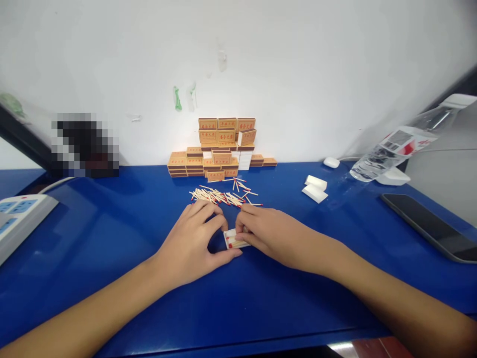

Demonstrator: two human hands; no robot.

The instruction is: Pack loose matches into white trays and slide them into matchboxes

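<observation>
A small white matchbox tray [233,239] with red-tipped matches in it lies on the blue table [112,278]. My left hand [194,238] curls around its left side, thumb and fingers touching it. My right hand [266,231] pinches its right end, fingers pressed together over the matches. Just beyond my fingers a loose heap of matches [223,196] is spread on the table. Behind the heap, stacked brown matchboxes [221,149] stand against the white wall.
Two white empty trays [315,189] lie to the right, with a white earbud case [331,162] behind them. A tilted plastic water bottle [398,146] and a dark phone [428,226] are at far right. A white power strip [18,219] sits at the left edge.
</observation>
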